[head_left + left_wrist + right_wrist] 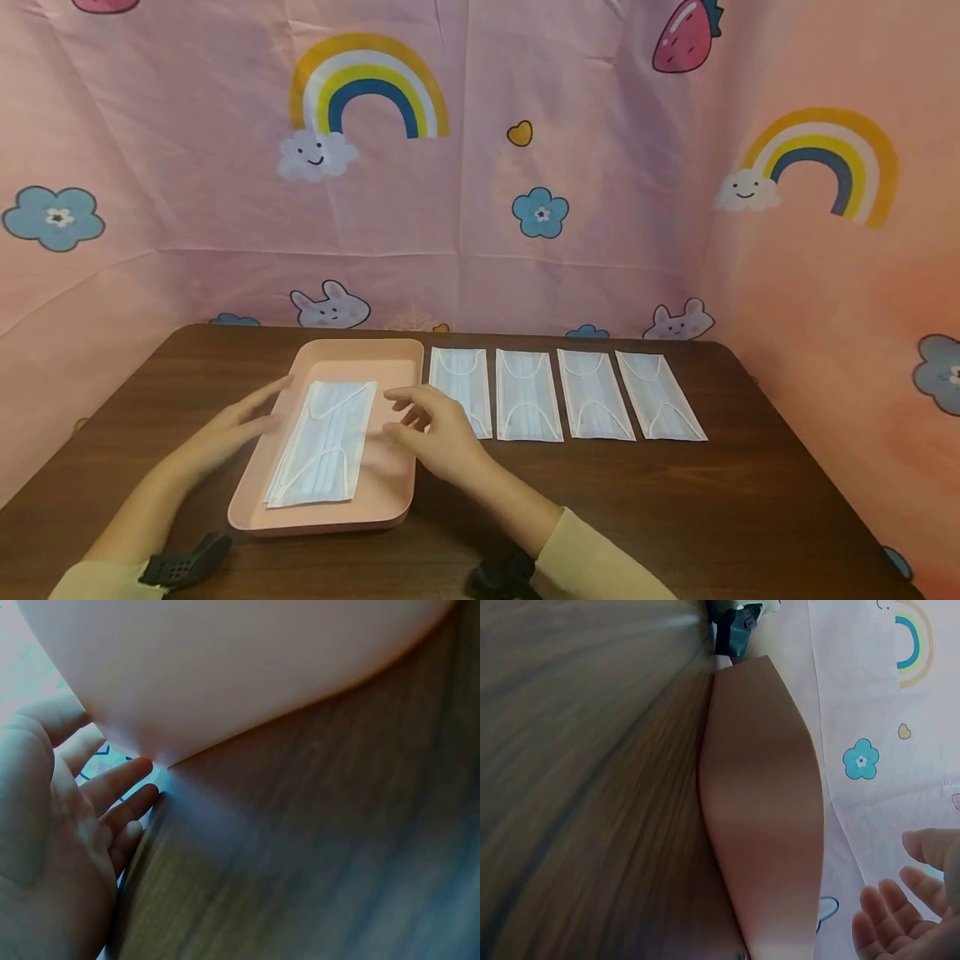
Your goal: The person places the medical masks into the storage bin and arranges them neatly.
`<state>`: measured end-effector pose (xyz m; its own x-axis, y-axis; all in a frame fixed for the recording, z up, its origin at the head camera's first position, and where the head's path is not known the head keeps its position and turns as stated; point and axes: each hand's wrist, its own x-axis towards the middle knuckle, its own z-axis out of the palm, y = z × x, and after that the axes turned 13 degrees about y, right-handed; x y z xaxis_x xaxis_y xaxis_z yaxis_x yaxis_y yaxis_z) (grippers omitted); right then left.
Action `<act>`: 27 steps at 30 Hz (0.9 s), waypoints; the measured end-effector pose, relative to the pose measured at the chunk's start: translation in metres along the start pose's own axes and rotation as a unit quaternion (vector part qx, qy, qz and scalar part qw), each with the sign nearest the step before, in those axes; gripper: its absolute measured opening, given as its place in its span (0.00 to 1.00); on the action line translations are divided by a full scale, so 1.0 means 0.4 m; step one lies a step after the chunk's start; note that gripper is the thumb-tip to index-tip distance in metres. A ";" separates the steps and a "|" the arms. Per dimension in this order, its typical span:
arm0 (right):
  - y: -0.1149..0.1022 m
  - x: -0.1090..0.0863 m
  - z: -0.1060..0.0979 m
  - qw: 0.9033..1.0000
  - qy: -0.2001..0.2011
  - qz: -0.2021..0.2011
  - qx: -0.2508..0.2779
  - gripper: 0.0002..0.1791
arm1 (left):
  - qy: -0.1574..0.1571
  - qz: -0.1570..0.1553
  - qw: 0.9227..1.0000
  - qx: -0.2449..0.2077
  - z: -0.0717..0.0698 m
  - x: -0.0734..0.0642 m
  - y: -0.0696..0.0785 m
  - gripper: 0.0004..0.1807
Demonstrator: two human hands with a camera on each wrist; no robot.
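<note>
A pink tray [390, 492] stands on the dark wooden table, with a small stack of pale blue face masks [326, 442] lying lengthwise in it. My left hand [232, 433] is at the tray's left side, fingers extended, fingertips right at the rim. In the left wrist view that hand [67, 810] shows its fingertips along the tray's outer wall [225, 667]. Over the tray's right edge is my right hand [442, 433], its fingers loosely bent with nothing between them. The right wrist view shows this hand [907, 915] above the tray wall [765, 802].
Right of the tray lie several separate face masks in a row: one partly behind my right hand [461, 375], then another [528, 396], another [596, 396] and the rightmost mask [660, 396]. A pink patterned curtain [480, 167] hangs behind the table [637, 517].
</note>
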<state>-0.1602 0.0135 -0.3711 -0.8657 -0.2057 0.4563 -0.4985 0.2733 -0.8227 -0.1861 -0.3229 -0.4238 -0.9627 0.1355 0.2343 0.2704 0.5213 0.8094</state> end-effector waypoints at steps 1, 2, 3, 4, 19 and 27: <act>0.004 -0.001 -0.009 1.000 0.003 -0.004 -0.002 0.19 | -0.002 -0.003 1.000 -0.001 -0.001 0.000 0.001 0.33; 0.007 -0.003 -0.020 1.000 0.005 -0.007 -0.005 0.19 | -0.001 -0.003 1.000 0.004 -0.002 0.001 0.002 0.33; 0.011 -0.004 -0.030 1.000 0.008 -0.011 -0.007 0.19 | -0.002 -0.004 1.000 0.005 -0.002 0.001 0.004 0.34; 0.016 -0.005 -0.040 1.000 0.010 -0.012 -0.009 0.19 | -0.002 -0.005 1.000 0.007 -0.003 0.002 0.004 0.34; 0.070 -0.041 -0.199 0.998 0.046 0.014 -0.032 0.20 | -0.004 -0.012 1.000 -0.012 0.000 0.002 0.006 0.34; 0.037 -0.060 -0.321 0.994 0.076 0.039 -0.070 0.18 | -0.003 -0.015 1.000 -0.009 0.000 0.000 0.007 0.34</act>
<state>-0.1525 0.1431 -0.3506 -0.8933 -0.0373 0.4479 -0.4220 0.4128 -0.8072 -0.1854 -0.3215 -0.4214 -0.9706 0.1244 0.2061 0.2408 0.5106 0.8254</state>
